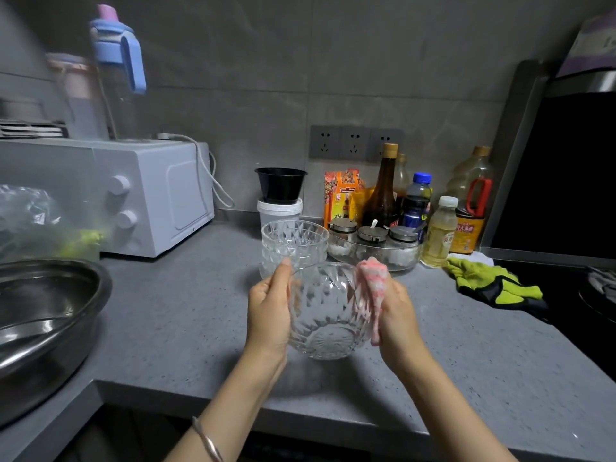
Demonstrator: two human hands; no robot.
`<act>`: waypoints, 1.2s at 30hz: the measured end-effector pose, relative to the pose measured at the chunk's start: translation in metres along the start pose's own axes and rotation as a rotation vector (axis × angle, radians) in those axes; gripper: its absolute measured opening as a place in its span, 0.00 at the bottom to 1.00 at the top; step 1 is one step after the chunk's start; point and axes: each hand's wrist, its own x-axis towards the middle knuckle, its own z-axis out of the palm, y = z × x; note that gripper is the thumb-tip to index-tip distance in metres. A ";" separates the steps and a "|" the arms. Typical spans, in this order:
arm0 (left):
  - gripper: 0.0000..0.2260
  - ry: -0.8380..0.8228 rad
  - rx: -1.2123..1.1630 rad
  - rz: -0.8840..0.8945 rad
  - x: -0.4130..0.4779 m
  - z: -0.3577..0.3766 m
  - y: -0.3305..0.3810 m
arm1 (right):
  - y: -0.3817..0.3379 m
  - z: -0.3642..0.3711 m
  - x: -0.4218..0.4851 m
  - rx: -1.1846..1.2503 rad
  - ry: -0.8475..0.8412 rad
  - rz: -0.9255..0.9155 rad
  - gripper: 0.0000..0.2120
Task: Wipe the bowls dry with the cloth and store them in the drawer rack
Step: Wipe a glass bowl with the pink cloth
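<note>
Bowl (325,311): 1, glass, held just in front of stack (295,243). Left hand (268,315) grips its wall; right hand (396,315) pinches cloth (371,288) on rim. Risk: wet glass could slip and chip stack.

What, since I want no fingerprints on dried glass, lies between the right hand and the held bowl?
The pink cloth, draped over the rim: the right hand presses it against the side of the glass bowl, as the head view shows.

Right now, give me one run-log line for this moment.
step: wiping glass bowl | left hand: grips bowl side | right hand: holds pink cloth at bowl rim | stacked bowls: on counter behind
</note>
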 end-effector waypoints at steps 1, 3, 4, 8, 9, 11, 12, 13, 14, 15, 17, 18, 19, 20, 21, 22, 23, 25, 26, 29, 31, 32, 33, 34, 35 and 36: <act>0.21 -0.017 0.030 -0.004 0.001 -0.002 0.001 | 0.001 -0.002 0.000 -0.007 0.009 0.019 0.20; 0.24 -0.070 0.156 0.032 0.003 -0.004 0.004 | -0.001 -0.001 0.001 -0.046 0.038 0.027 0.22; 0.24 -0.100 0.228 0.076 0.004 -0.004 0.006 | -0.005 0.000 0.001 -0.087 0.046 0.012 0.24; 0.24 -0.235 0.508 0.294 -0.001 0.004 0.018 | -0.008 0.005 0.002 -0.286 -0.052 -0.179 0.26; 0.25 -0.235 0.550 0.329 -0.002 0.005 0.017 | -0.006 0.007 0.001 -0.296 -0.067 -0.212 0.25; 0.26 -0.194 0.543 0.343 -0.002 0.004 0.013 | -0.003 0.012 -0.004 -0.235 -0.064 -0.251 0.24; 0.26 -0.156 0.514 0.324 -0.001 0.002 0.011 | -0.001 0.014 -0.007 -0.208 -0.059 -0.288 0.24; 0.26 -0.110 0.453 0.280 -0.002 0.001 0.009 | 0.003 0.015 -0.009 -0.224 -0.052 -0.341 0.23; 0.25 -0.056 0.356 0.212 -0.002 0.000 0.008 | 0.007 0.015 -0.012 -0.282 -0.046 -0.402 0.21; 0.22 0.000 0.247 0.132 -0.001 -0.001 0.006 | 0.014 0.014 -0.015 -0.351 -0.038 -0.469 0.19; 0.16 0.103 0.078 -0.001 0.002 -0.002 0.004 | 0.027 0.014 -0.023 -0.506 -0.009 -0.598 0.20; 0.15 0.142 0.039 -0.034 0.003 -0.001 0.004 | 0.034 0.015 -0.027 -0.589 0.005 -0.658 0.22; 0.14 0.177 0.028 -0.034 0.002 0.000 0.004 | 0.037 0.018 -0.031 -0.683 0.010 -0.717 0.23; 0.12 0.195 0.039 -0.019 0.002 0.002 0.005 | 0.039 0.020 -0.034 -0.787 0.018 -0.781 0.23; 0.14 0.194 0.056 -0.007 0.001 0.004 0.006 | 0.040 0.021 -0.035 -0.890 0.023 -0.849 0.23; 0.18 0.177 0.069 -0.013 0.001 0.007 0.006 | 0.038 0.020 -0.033 -0.966 0.023 -0.902 0.23; 0.22 0.152 0.078 -0.030 -0.001 0.010 0.007 | 0.033 0.019 -0.029 -0.998 0.030 -0.923 0.23; 0.26 0.122 0.115 -0.030 -0.002 0.011 0.005 | 0.020 0.018 -0.020 -0.903 0.071 -0.844 0.20; 0.25 0.100 0.110 -0.017 -0.003 0.011 0.006 | 0.013 0.019 -0.017 -0.768 0.080 -0.754 0.19; 0.14 0.080 0.033 0.006 -0.003 0.008 0.004 | 0.001 0.018 -0.011 -0.295 0.041 -0.474 0.16; 0.19 0.083 -0.040 -0.022 -0.004 0.006 0.004 | -0.001 0.015 -0.009 -0.073 0.082 -0.245 0.12; 0.24 0.066 -0.059 -0.031 -0.004 0.005 0.004 | -0.001 0.013 -0.009 0.003 0.113 -0.128 0.12; 0.28 0.041 -0.054 -0.032 -0.005 0.005 0.005 | 0.000 0.011 -0.009 0.062 0.130 -0.033 0.13; 0.31 0.014 -0.033 -0.031 -0.005 0.005 0.006 | 0.001 0.008 -0.008 0.105 0.128 0.027 0.15; 0.33 -0.012 -0.003 -0.030 -0.006 0.005 0.007 | 0.002 0.006 -0.008 0.131 0.119 0.055 0.19; 0.33 -0.031 0.019 -0.034 -0.006 0.004 0.008 | 0.001 0.004 -0.007 0.140 0.118 0.072 0.23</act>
